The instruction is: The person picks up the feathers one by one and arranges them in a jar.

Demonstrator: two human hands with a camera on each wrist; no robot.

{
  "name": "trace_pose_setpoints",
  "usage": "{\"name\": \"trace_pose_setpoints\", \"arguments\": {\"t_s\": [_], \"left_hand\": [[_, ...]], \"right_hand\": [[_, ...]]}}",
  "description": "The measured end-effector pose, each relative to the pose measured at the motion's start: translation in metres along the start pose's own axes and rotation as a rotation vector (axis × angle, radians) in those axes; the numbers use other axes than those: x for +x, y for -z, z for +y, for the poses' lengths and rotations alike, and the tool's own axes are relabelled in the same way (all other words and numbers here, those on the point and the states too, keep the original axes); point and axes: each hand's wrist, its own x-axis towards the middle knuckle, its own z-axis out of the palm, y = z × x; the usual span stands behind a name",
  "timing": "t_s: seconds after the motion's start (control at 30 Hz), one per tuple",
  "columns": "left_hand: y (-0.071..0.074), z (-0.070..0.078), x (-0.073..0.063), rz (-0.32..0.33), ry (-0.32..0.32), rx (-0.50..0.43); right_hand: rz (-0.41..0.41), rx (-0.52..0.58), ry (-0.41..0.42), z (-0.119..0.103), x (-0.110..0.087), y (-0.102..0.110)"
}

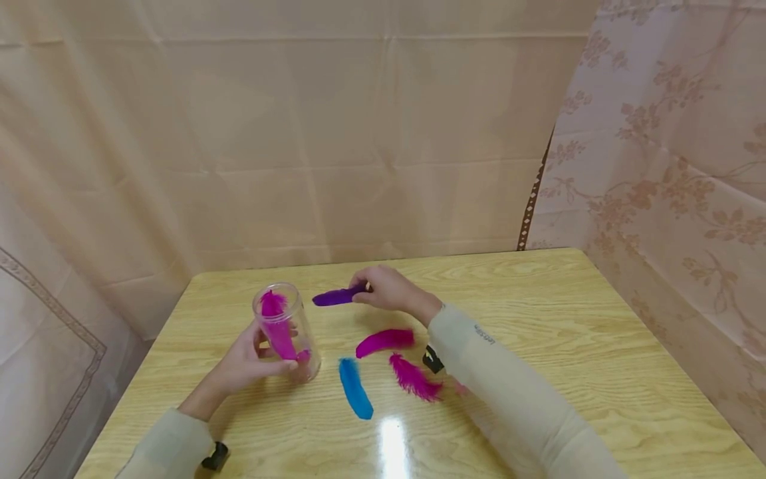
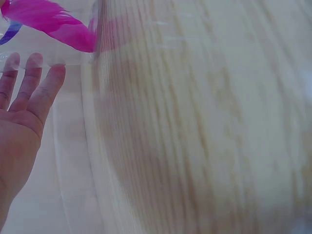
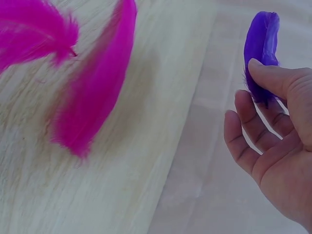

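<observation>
My left hand [image 1: 244, 361] grips a clear plastic jar [image 1: 304, 331] around its side, near the table's left. The jar's mouth is open, and a pink feather [image 1: 278, 337] shows inside it; the left wrist view also has a bit of purple [image 2: 10, 32] beside the pink. To the right of the jar, my right hand [image 1: 391, 289] pinches a purple feather [image 1: 335, 297] between thumb and fingers, its free end pointing toward the jar. Closer to me lie a magenta feather [image 1: 385, 340], a fluffy pink feather [image 1: 414, 378] and a blue feather [image 1: 356, 389].
Everything rests on a light wood-grain table [image 1: 538, 319]. Beige cloth [image 1: 359, 133] hangs behind it, with a flowered cloth [image 1: 670, 166] along the right. A pink scrap [image 1: 459, 388] peeks out beside my right sleeve [image 1: 509, 392].
</observation>
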Motion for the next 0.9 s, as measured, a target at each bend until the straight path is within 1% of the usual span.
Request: {"name": "trace_pose_setpoints", "arguments": {"t_s": [0.3,0.5,0.63,0.8,0.9], "left_hand": [[0.000,0.003,-0.002,0.003,0.015,0.012],[0.000,0.002,-0.001,0.006,0.002,0.026],[0.000,0.001,0.000,0.002,-0.012,0.017],[0.001,0.001,0.000,0.002,-0.011,0.016],[0.001,0.000,0.001,0.002,-0.006,0.012]], "right_hand": [[0.052,0.033,0.020,-0.007,0.001,0.008],[0.077,0.070,0.058,-0.014,0.002,0.014],[0.102,0.129,0.066,-0.019,0.003,0.018],[0.144,0.197,0.069,-0.024,0.004,0.021],[0.176,0.267,0.069,-0.026,0.005,0.022]]}}
